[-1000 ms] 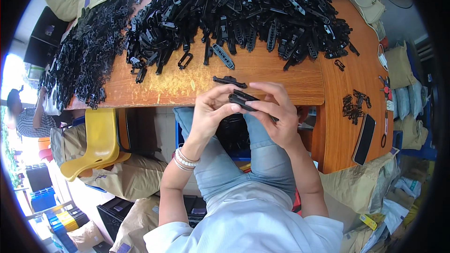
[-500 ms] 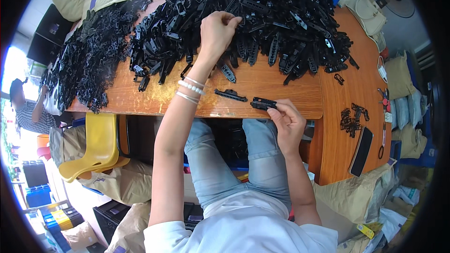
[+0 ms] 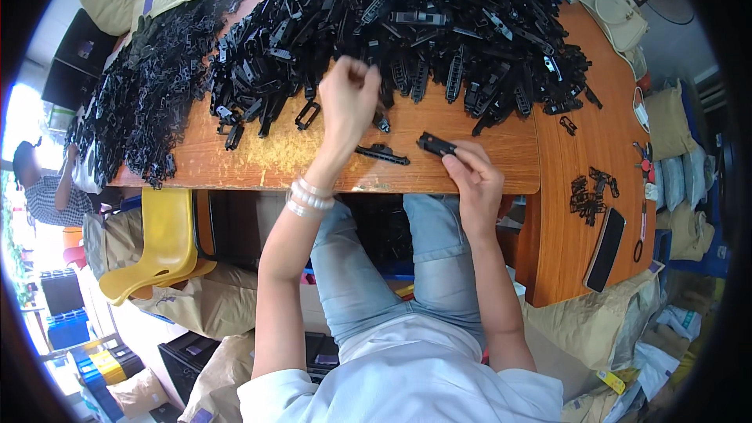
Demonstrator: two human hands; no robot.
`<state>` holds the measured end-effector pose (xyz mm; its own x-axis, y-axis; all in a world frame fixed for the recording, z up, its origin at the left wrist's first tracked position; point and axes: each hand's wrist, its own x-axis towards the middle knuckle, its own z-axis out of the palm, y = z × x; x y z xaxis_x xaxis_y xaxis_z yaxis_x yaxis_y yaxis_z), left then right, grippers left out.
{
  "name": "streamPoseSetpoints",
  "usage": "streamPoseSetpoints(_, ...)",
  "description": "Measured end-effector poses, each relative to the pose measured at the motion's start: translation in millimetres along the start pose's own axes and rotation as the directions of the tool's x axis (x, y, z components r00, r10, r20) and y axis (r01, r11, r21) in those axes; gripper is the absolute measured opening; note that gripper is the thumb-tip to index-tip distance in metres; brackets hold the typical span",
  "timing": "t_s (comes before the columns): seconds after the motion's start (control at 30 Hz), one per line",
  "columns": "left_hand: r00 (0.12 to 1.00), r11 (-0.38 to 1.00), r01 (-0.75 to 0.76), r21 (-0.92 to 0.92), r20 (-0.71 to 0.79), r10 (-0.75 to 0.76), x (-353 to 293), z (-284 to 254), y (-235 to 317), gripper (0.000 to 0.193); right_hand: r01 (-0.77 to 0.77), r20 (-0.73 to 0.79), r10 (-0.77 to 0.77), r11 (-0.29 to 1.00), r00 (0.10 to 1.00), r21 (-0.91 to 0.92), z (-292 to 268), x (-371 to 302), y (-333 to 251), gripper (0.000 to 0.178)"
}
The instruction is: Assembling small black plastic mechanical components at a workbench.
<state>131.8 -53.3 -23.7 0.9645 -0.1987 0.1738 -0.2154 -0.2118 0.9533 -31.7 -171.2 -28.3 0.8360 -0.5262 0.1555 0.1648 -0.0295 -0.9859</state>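
Here, in the head view, your left hand [image 3: 348, 98] is stretched forward over the wooden table [image 3: 258, 158], at about twelve o'clock from your lap. Its fingers are bunched together and curled at the near edge of the large heap of black plastic parts [image 3: 415, 23]; whether they pinch a part cannot be told, since the fingertips merge with the dark pieces. Pale bracelets [image 3: 307, 196] ring that wrist. Your right hand [image 3: 474, 180] rests at the table's near edge, at about four o'clock from the left hand. Its thumb and forefinger are pressed onto a short black plastic clip [image 3: 435, 145], which juts toward ten o'clock from the fingertips and lies low over the wood. A long black strip part [image 3: 382, 154] lies flat on the table between the two hands, touching neither. A second, finer heap of black parts [image 3: 145, 98] spreads at nine o'clock from the main pile. On the table's right wing, at three o'clock, sit a small cluster of black pieces [image 3: 589, 188] and a dark flat phone [image 3: 605, 249]. A yellow chair [image 3: 160, 247] stands below the table at eight o'clock.
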Motion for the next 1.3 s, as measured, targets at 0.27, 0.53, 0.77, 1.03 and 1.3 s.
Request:
streamPoseSetpoints(0.27, 0.882, 0.805, 0.441, -0.396, 0.355, -0.309, -76.7, -17.7, 15.5, 0.02, -0.22, 0.075, 0.212, 0.968, 0.974, 0.123, 11.2, 4.4, 15.1, 0.016)
streamPoseSetpoints(0.53, 0.842, 0.737, 0.526, -0.424, 0.384, -0.38, -78.8, -15.0, -3.1, 0.037, -0.199, 0.066, 0.195, 0.977, 0.979, 0.07, 17.9, 1.7, 18.9, 0.015)
streamPoseSetpoints(0.77, 0.844, 0.787, 0.499, -0.363, 0.408, -0.348, -83.0, -13.0, -5.2, 0.039, -0.234, 0.044, 0.231, 0.967, 0.972, 0.096, 19.4, 0.2, 18.5, 0.015)
streamPoseSetpoints(1.03, 0.852, 0.862, 0.415, -0.291, 0.457, -0.255, -88.5, -15.7, 10.2, 0.021, 0.013, 0.121, -0.007, 0.998, 0.993, -0.053, 15.1, -5.1, 18.0, 0.016)
streamPoseSetpoints(1.3, 0.905, 0.894, 0.223, -0.389, 0.424, -0.041, -108.3, -21.0, 11.2, 0.014, -0.251, 0.273, 0.196, 0.951, 0.942, 0.182, 11.7, -12.1, -5.5, 0.021)
